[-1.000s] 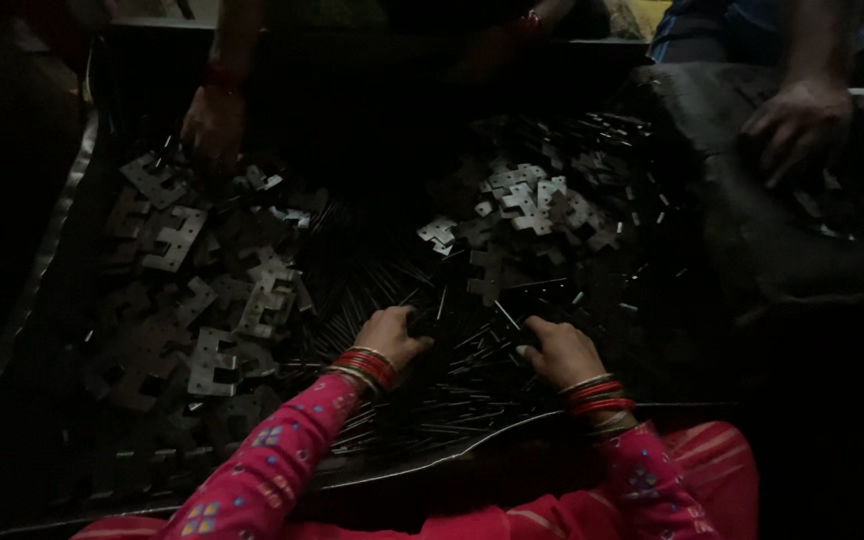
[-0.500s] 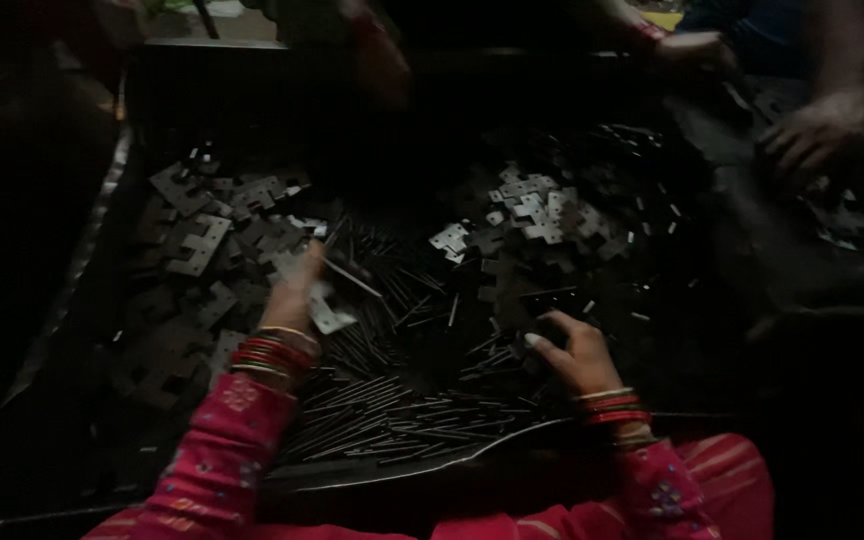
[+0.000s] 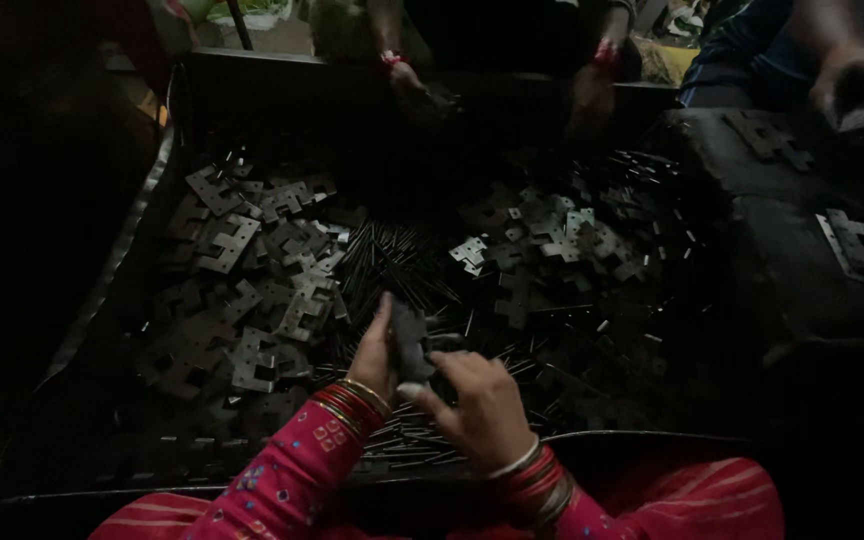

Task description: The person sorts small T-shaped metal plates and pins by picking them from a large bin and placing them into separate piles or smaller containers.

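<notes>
My left hand and my right hand meet over the near middle of a big dark metal tray. Between them they hold a flat dark metal hinge plate: the left fingers grip its left side, the right thumb and fingers touch its lower right. Under my hands lies a heap of thin metal pins. Both my wrists carry bangles over pink patterned sleeves.
A pile of notched hinge plates fills the tray's left half, another pile lies right of centre. Other people's hands work at the far and right edges. A dark block with plates on it stands right.
My left hand reached out to the left pile, then came back with a hinge plate. My right hand moved in to meet it at the centre.
</notes>
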